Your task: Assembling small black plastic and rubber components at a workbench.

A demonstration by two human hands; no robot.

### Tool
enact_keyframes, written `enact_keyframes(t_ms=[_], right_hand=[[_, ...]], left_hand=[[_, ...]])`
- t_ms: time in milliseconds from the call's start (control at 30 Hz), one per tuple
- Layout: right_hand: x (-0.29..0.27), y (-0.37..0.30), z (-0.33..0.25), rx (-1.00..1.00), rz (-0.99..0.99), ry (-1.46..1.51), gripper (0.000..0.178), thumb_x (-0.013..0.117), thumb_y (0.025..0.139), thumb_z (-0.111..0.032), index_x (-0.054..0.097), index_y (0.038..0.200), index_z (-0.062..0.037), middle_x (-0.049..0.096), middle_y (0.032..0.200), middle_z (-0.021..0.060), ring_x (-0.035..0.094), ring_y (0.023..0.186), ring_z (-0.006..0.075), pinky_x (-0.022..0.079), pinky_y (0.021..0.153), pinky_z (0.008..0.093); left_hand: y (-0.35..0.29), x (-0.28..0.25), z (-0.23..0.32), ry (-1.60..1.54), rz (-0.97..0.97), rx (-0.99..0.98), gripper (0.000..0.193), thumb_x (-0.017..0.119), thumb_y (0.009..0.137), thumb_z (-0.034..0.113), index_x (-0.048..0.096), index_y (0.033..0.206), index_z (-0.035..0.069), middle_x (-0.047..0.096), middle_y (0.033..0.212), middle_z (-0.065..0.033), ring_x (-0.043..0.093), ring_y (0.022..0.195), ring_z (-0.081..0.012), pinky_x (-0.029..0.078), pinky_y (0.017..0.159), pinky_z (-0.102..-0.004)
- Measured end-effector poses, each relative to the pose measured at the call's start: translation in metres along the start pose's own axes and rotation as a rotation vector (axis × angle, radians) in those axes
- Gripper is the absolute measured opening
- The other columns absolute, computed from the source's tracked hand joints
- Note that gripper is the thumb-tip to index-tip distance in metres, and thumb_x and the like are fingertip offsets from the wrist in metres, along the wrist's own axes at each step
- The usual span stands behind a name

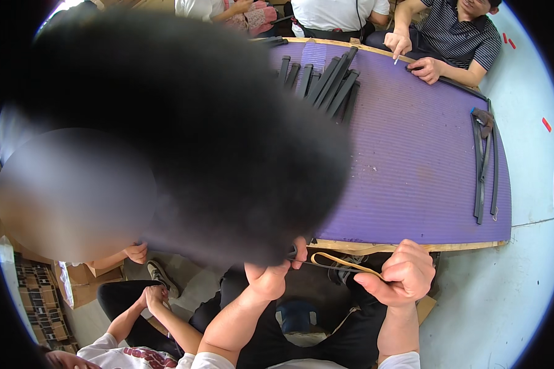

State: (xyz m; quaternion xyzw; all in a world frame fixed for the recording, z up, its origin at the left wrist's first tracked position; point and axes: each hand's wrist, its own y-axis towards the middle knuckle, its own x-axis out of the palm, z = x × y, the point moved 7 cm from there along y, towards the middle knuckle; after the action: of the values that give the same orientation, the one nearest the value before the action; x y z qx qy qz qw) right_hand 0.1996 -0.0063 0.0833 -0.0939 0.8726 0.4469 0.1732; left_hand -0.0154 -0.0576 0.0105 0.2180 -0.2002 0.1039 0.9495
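Note:
My right hand (406, 273) is closed in a fist near the table's front edge, its thumb pressed on the end of a narrow tan strip (341, 258). This strip bows back toward my left hand (269, 280), and a thin dark strip (333, 265) runs below it between the two hands. The left hand's fingers curl around a small black piece (292, 253), the end of something long and dark. A large blurred dark shape (228, 135) close to the lens hides part of the left hand and whatever lies beyond it.
The purple ribbed table (406, 166) carries a pile of long black bars (329, 83) at the back. More black bars (480, 166) lie at its right end with a brown cloth (484, 122). Across it, a person's hands (428, 69) hold a black bar. Another person (148, 307) sits at my left.

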Motion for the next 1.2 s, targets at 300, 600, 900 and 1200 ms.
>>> enact_keyframes(t_ms=[300,600,900,1200], right_hand=[[0.004,0.006,0.021,0.081,0.016,0.003,0.057,0.095,0.067,-0.028,0.041,0.062,-0.0133,0.042,0.048,-0.0014,0.035,0.041,0.0133,0.023,0.043,0.0282],[0.006,0.005,0.030,0.136,0.061,0.003,0.056,0.094,0.069,-0.031,0.042,0.064,-0.0107,0.039,0.052,-0.0013,0.033,0.047,0.0105,0.022,0.045,0.0273],[0.016,0.005,0.034,0.196,0.048,0.021,0.055,0.097,0.064,-0.028,0.045,0.062,-0.0108,0.046,0.050,0.0011,0.039,0.042,0.0160,0.028,0.043,0.0290],[0.024,0.006,0.030,0.242,-0.124,0.039,0.048,0.096,0.065,-0.027,0.051,0.067,-0.0090,0.056,0.060,0.0045,0.051,0.050,0.0183,0.038,0.046,0.0293]], left_hand=[[-0.003,0.008,0.001,-0.016,-0.031,-0.061,0.041,0.060,0.101,0.041,0.056,0.114,0.002,0.060,0.083,-0.0148,0.054,0.062,-0.0162,0.047,0.059,-0.0296],[0.001,0.011,-0.001,0.022,-0.059,-0.024,0.042,0.057,0.103,0.040,0.062,0.113,-0.001,0.063,0.076,-0.0134,0.056,0.062,-0.0173,0.047,0.056,-0.0312],[0.003,0.014,0.005,0.122,-0.171,0.027,0.045,0.071,0.094,0.025,0.060,0.129,-0.002,0.063,0.071,-0.0096,0.058,0.058,-0.0158,0.047,0.056,-0.0279],[0.002,0.009,0.017,0.572,-0.129,0.311,0.060,0.077,0.084,0.016,0.056,0.134,-0.009,0.066,0.071,-0.0096,0.062,0.054,-0.0159,0.050,0.055,-0.0278]])
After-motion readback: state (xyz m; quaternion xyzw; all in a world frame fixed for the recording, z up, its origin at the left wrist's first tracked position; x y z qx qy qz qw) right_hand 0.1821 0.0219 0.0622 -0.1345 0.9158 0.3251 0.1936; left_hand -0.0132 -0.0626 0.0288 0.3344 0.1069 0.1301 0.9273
